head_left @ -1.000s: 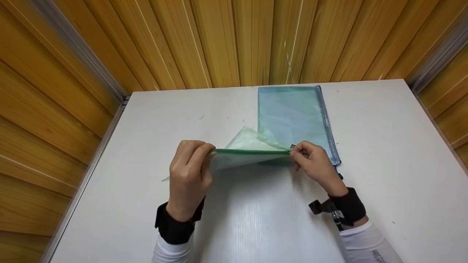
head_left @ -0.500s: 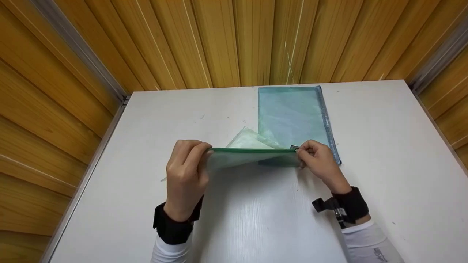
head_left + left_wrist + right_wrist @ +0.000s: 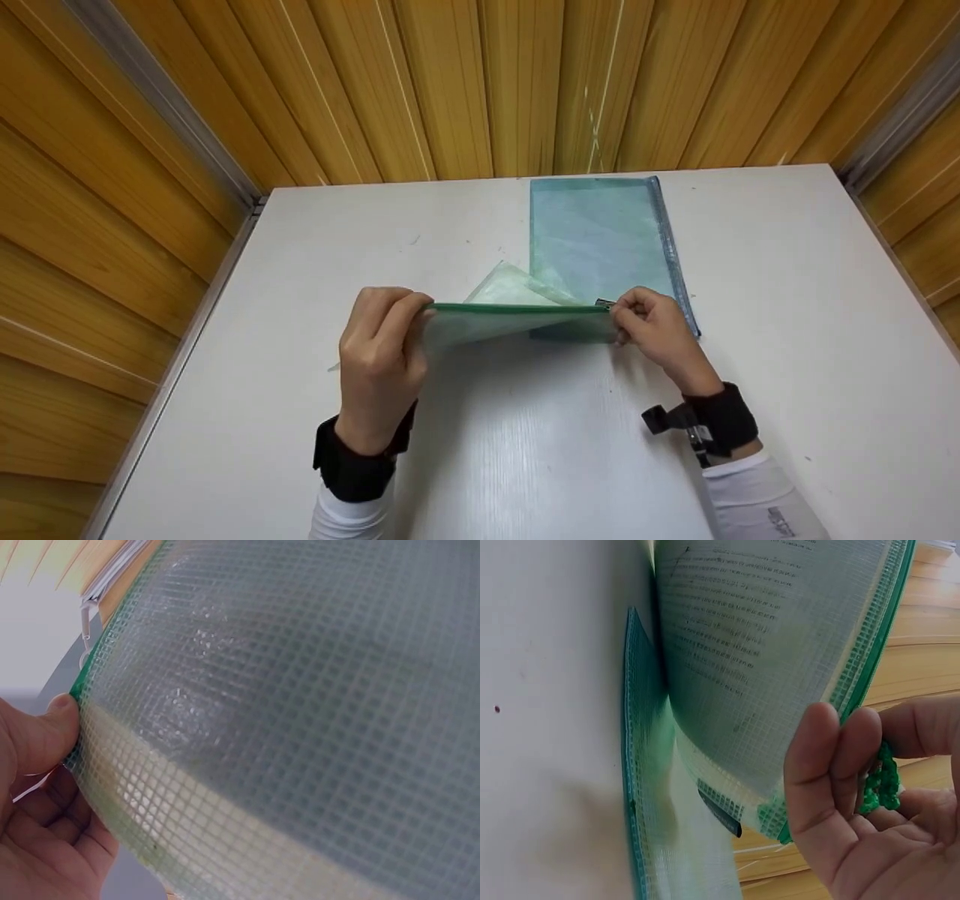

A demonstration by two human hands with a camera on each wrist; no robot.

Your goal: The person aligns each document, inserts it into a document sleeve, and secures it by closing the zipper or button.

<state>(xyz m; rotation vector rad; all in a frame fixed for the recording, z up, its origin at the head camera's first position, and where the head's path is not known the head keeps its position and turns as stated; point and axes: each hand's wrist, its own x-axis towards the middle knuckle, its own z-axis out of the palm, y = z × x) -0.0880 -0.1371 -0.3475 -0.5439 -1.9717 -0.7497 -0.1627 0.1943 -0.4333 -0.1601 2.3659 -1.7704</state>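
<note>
A translucent green mesh zipper pouch (image 3: 487, 327) is stretched between both hands in the head view, its dark green zipper edge raised and running level. My left hand (image 3: 379, 356) pinches the left end of that edge; in the left wrist view, the thumb (image 3: 49, 733) presses on its corner. At the opposite end, my right hand (image 3: 654, 330) pinches the zipper's tip. A green braided pull cord (image 3: 881, 784) hangs among the right fingers in the right wrist view. Printed lines of text (image 3: 742, 622) show through the mesh there. The pouch's lower part droops toward the table.
A blue-green mesh pouch (image 3: 596, 232) lies flat on the white table (image 3: 757, 262), behind the held pouch and partly overlapped by it. Wood-patterned panels (image 3: 517, 90) stand along the table's back edge and sides.
My right hand has slid right to the zipper's end, and the zipper edge now looks straight and closed along its length. The left hand has shifted slightly left.
</note>
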